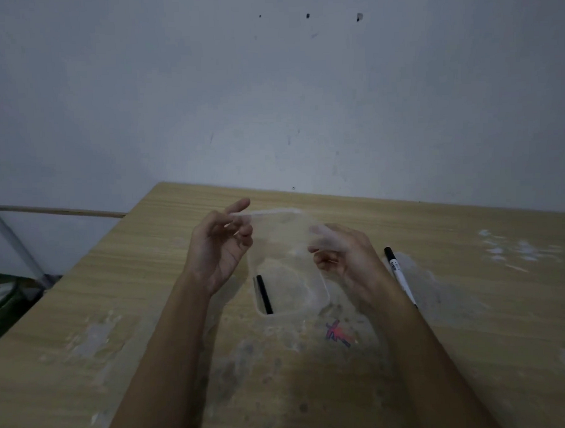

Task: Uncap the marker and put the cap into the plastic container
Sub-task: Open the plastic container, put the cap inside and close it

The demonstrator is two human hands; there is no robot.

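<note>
A clear plastic container (pixel 322 296) rests on the wooden table (pixel 473 302) in front of me. The black marker cap (pixel 264 294) lies inside it along the left wall. The uncapped white marker (pixel 400 275), its black tip pointing away, lies on the table just right of my right wrist. Above the container's far end, both hands hold a translucent plastic piece that looks like the container's lid (pixel 282 230). My left hand (pixel 218 249) pinches its left edge. My right hand (pixel 344 256) grips its right edge, and its fingertips show whitish through the plastic.
The table's surface is worn, with pale patches and a red-and-blue scribble (pixel 338 334) close to the container's near side. A grey wall stands right behind the table. Off the left edge are a white pole (pixel 14 245) and a dark round object (pixel 0 300) on the floor.
</note>
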